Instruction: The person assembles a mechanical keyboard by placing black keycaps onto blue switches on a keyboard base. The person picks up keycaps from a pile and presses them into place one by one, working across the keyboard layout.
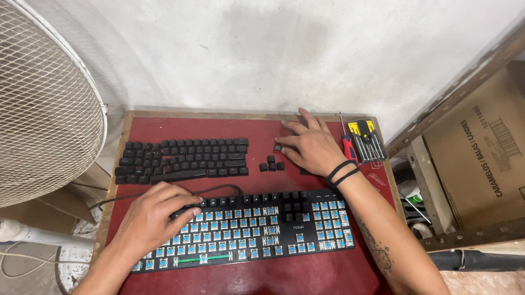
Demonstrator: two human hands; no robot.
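A black mechanical keyboard (295,230) lies across a small red table (297,294); most of its blue switches are bare, with keycaps left only along the top row. My left hand (151,221) rests on the keyboard's left end. Behind it, removed black keycaps (183,157) are laid out in keyboard order. My right hand (309,145) is palm down at the back of the table, fingertips touching a few loose keycaps (272,163). It has black bands on the wrist.
A screwdriver set (363,140) lies at the table's back right corner. A large white fan (11,107) stands to the left. A cardboard box (512,147) sits on a shelf to the right. The white wall is just behind the table.
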